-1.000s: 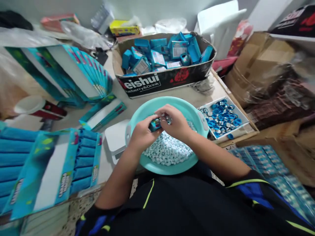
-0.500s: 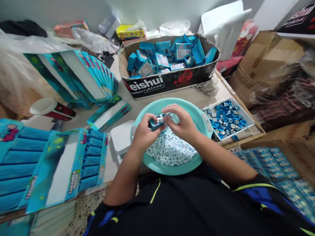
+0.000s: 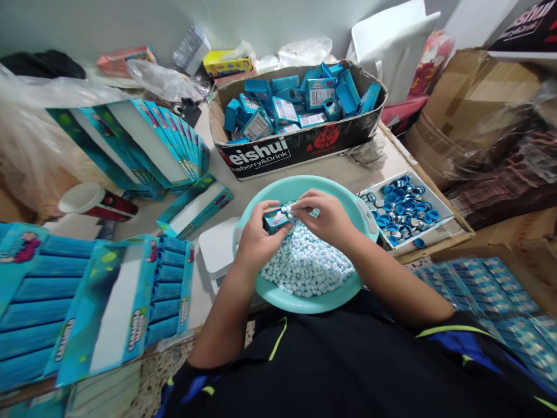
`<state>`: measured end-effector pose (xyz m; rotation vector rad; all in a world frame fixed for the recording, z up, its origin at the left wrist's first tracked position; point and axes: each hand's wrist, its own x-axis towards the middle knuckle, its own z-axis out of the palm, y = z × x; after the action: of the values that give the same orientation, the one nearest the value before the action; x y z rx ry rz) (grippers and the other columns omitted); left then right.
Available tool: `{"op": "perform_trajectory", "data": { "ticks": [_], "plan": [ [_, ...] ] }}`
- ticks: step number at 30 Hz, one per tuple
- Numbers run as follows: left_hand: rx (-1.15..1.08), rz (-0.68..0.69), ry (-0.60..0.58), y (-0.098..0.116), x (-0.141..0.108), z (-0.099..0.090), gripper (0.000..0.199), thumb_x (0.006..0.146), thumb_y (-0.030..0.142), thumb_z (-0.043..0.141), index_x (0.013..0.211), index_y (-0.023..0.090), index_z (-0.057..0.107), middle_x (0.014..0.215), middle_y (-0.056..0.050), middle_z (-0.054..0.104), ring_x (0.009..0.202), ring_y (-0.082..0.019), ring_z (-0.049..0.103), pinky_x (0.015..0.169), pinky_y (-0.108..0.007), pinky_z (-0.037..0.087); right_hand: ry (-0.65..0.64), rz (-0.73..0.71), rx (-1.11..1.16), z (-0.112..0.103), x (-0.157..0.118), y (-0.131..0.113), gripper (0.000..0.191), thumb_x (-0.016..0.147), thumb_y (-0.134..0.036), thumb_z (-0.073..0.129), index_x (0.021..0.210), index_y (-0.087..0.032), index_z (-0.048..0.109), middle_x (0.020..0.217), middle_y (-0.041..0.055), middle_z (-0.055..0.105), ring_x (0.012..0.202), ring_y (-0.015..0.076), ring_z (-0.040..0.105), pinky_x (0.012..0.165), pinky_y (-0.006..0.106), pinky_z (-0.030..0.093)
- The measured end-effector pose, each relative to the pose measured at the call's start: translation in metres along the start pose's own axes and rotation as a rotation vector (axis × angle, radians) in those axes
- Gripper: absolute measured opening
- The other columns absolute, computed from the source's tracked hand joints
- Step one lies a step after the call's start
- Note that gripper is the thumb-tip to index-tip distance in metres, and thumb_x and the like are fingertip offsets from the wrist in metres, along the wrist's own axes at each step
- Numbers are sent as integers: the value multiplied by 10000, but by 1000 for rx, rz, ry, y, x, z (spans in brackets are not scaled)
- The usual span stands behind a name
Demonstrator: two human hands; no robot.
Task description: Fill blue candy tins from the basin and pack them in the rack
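Observation:
My left hand grips a small blue candy box between thumb and fingers, tilted above a turquoise basin. White candies sit at the box's right end. There the bent fingers of my right hand are pinched together against these candies; how many they hold is hidden. Beneath both hands, a heap of small pale candies fills much of the basin.
Behind the basin stands a black carton of blue candy boxes. A white tray of blue caps lies right. Display boxes with blue packs, folded display cartons, a paper cup and a white device are left.
The candy box has turned so its printed side shows more. My right hand has drawn its fingers in from a cupped pose to a pinch at the box's end.

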<state>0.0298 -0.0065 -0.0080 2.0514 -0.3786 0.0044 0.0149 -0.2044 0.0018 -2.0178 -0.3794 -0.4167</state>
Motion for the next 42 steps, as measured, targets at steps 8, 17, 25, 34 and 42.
{"op": "perform_trajectory", "data": {
  "ticks": [8,17,25,34,42],
  "plan": [
    [16,116,-71,7,1,0,340,863,300,769,1197,260,721,1147,-49,767,1040,-238,732,951,-392,600,45,17,-25,1,-1,3,148,899,-152,641,1022,-200,709,1034,83,698,802,179,659,730,329,573],
    [13,119,-43,2,-1,2,525,840,256,785,1341,269,627,1298,-76,716,1154,-254,705,981,-403,604,50,-37,29,1,-1,3,196,903,-164,640,1083,-214,699,1014,72,691,920,210,660,807,366,584],
    [23,134,-58,4,-2,1,446,855,302,777,1281,251,652,1201,-70,736,1040,-229,730,873,-343,626,-38,77,-13,-1,-1,4,123,924,-239,651,853,-193,741,927,65,680,807,186,652,715,330,542],
    [-31,125,-27,-4,-6,4,854,832,365,815,1558,279,374,1249,-112,711,1033,-243,739,882,-376,636,-187,40,-11,-4,-2,-3,248,990,-319,558,872,-187,732,1036,100,680,908,212,640,823,360,520],
    [-243,73,144,-3,-2,4,817,794,398,853,1497,302,449,1251,-89,678,1031,-239,732,964,-427,624,-177,371,-130,-5,-1,2,406,1055,-337,372,1330,-175,623,1239,150,709,1122,287,664,954,432,522]
  ]
}}
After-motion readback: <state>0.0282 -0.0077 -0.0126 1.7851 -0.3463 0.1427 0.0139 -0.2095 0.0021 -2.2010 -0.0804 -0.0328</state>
